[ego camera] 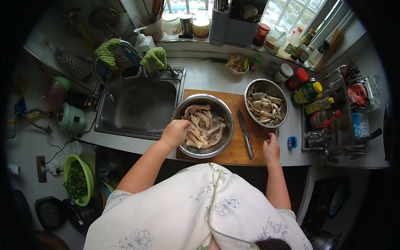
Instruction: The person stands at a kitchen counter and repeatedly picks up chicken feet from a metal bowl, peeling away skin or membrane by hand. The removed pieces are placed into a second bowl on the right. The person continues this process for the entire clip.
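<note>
A large steel bowl (229, 142) of chicken feet (200, 123) stands on a wooden cutting board (234, 99). My left hand (176, 133), fingers curled, is over the bowl's left rim, near the chicken feet; its fingertips are partly hidden, so what it grips is unclear. Right of the bowl a kitchen knife (244, 131) lies on the board, handle towards me. My right hand (271, 150) is at the board's right edge. Its fingers reach a small round metal item (276, 132), partly covered by a second steel bowl (268, 126) of small fish (264, 106).
A steel sink (137, 106) is set into the counter at left. Behind the board stands a small bowl of ginger (236, 63) with a green pepper. Bottles, jars and a wire rack (332, 125) line the right side, near a blue timer (292, 142).
</note>
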The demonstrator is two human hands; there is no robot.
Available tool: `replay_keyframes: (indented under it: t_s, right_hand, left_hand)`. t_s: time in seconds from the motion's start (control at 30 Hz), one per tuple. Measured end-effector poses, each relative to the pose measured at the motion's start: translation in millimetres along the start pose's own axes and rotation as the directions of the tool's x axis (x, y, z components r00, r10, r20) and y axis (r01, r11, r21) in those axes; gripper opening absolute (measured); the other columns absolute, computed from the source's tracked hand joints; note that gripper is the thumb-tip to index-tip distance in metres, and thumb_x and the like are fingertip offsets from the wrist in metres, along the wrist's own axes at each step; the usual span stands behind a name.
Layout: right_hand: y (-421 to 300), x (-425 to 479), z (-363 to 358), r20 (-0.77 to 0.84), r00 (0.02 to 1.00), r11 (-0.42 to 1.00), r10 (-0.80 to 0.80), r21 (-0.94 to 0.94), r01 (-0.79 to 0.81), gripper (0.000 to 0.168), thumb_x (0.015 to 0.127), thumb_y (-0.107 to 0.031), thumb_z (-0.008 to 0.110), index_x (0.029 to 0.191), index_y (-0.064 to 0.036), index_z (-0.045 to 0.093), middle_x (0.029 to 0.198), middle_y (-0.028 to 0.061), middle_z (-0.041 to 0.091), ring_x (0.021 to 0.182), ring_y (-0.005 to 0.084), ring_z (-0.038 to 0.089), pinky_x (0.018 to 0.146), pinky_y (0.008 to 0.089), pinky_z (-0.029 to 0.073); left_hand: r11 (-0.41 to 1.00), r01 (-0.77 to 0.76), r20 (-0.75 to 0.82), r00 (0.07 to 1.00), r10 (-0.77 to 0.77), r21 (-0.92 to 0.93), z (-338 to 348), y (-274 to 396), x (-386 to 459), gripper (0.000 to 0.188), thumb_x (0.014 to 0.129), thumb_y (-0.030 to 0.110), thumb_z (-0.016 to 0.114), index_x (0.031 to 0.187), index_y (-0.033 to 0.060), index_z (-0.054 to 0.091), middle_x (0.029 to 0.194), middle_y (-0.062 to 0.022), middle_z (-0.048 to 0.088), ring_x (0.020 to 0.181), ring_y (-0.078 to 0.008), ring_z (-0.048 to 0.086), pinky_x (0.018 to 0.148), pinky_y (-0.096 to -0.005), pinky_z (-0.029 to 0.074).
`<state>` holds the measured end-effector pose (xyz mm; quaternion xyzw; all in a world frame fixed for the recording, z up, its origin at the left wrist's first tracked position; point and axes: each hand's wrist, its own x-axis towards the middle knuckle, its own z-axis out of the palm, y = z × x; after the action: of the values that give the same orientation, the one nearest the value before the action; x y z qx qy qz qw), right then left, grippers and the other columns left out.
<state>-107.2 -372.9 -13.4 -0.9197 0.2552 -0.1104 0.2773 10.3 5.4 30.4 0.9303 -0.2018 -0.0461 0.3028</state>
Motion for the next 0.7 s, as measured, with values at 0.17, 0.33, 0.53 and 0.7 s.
replay_keyframes:
  t_s: [0.17, 0.33, 0.53, 0.7]
  right_hand:
    - [-26, -3, -1, 0.119, 0.992, 0.999, -0.036, -0.012, 0.038, 0.013, 0.084, -0.016, 0.057, 0.079, -0.004, 0.058, 0.077, 0.0166, 0.061, 0.074, 0.0374, 0.058, 0.066, 0.0446, 0.047]
    - [-45, -5, 3, 0.167, 0.976, 0.99, -0.142, 0.028, 0.139, 0.009, 0.082, -0.014, 0.057, 0.082, -0.005, 0.06, 0.082, 0.0169, 0.062, 0.078, 0.0371, 0.059, 0.068, 0.0446, 0.048]
    - [-77, 0, 22, 0.147, 0.904, 0.901, -0.402, 0.236, 0.363, 0.011, 0.082, -0.004, 0.052, 0.089, -0.002, 0.061, 0.084, 0.0177, 0.062, 0.081, 0.0359, 0.06, 0.072, 0.0429, 0.049]
    - [-138, 4, 61, 0.419, 0.763, 0.849, -0.492, 0.423, 0.315, 0.04, 0.08, 0.0, 0.053, 0.119, 0.001, 0.053, 0.114, 0.0219, 0.058, 0.106, 0.0348, 0.056, 0.093, 0.0402, 0.044]
  left_hand:
    - [0.944, -0.036, 0.239, 0.97, -0.047, 0.329, 13, 18, -1, 0.013, 0.078, 0.016, 0.06, 0.076, 0.0069, 0.069, 0.075, -0.0123, 0.065, 0.083, -0.0315, 0.061, 0.073, -0.0433, 0.049]
    - [0.97, -0.128, 0.186, 0.978, 0.09, 0.205, 18, 13, -5, 0.015, 0.076, 0.006, 0.057, 0.087, 0.0054, 0.067, 0.088, -0.0119, 0.066, 0.092, -0.0323, 0.059, 0.081, -0.041, 0.048]
    - [0.993, -0.029, -0.032, 0.999, 0.033, 0.112, 26, -1, -1, 0.043, 0.076, 0.007, 0.062, 0.117, 0.0023, 0.053, 0.123, -0.0126, 0.05, 0.115, -0.0317, 0.048, 0.095, -0.0382, 0.043]
    - [0.976, 0.127, 0.033, 0.99, -0.135, 0.178, 43, -1, 36, 0.067, 0.081, 0.016, 0.062, 0.139, 0.0068, 0.031, 0.144, -0.0162, 0.029, 0.132, -0.0354, 0.031, 0.106, -0.0464, 0.03]
